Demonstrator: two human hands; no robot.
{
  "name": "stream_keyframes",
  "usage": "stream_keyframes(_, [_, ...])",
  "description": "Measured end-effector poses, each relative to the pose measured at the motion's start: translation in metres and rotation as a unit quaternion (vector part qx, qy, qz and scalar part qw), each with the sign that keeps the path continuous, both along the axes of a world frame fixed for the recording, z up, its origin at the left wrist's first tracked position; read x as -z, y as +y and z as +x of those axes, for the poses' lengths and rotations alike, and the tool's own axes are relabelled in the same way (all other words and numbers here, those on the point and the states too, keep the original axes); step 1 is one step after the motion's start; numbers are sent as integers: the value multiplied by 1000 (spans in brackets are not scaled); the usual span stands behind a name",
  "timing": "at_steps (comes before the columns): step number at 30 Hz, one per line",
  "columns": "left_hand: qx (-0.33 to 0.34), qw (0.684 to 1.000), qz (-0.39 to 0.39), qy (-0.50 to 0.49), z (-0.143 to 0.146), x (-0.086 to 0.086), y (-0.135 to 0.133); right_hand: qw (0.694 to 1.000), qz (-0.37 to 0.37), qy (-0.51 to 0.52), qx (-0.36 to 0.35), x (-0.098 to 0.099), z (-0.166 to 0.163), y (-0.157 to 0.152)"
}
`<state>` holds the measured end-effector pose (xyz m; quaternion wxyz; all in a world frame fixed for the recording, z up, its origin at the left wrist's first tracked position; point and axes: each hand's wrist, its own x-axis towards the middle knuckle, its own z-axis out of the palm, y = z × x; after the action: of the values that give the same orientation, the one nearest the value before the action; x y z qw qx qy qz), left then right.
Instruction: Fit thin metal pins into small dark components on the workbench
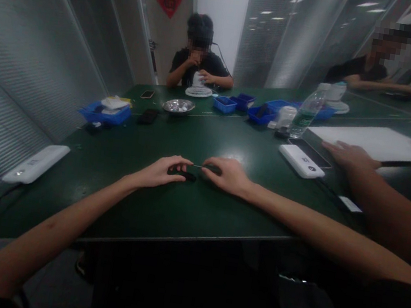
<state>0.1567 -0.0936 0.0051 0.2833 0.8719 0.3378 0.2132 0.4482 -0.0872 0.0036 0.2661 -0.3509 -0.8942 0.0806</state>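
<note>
Near the front of the green table, my left hand [164, 171] and my right hand [228, 175] face each other with a small gap between the fingertips. A thin, light metal rod [197, 166] spans that gap, its ends pinched in the fingers of both hands. Just under my left fingers, by the thumb, is a small elongated black object [188, 176]; whether the thumb grips it or it lies on the table is unclear. My right fingers are curled, and their inner side is in shadow.
A white power bank [301, 162] and a phone [310, 153] lie right, beside another person's hand [351, 157] on a white board [382, 143]. Another white power bank [37, 164] is left. Beyond are a metal bowl [178, 107], blue trays [224, 105] and a bottle [307, 113].
</note>
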Motion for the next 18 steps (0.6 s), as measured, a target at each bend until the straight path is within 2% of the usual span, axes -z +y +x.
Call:
stream_keyframes(6, [22, 1000, -8, -16, 2, -1, -3, 998, -15, 27, 50, 2, 2, 5])
stream_keyframes(11, [45, 999, -5, -7, -2, -4, -2, 997, -24, 44, 61, 3, 3, 7])
stream_keyframes(15, [-6, 1000, 6, 19, -33, -1, 19, 997, -36, 44, 54, 0, 3, 4])
stream_keyframes(18, [-95, 994, 13, 50, -82, 2, 43, 997, -43, 43, 49, -3, 3, 3])
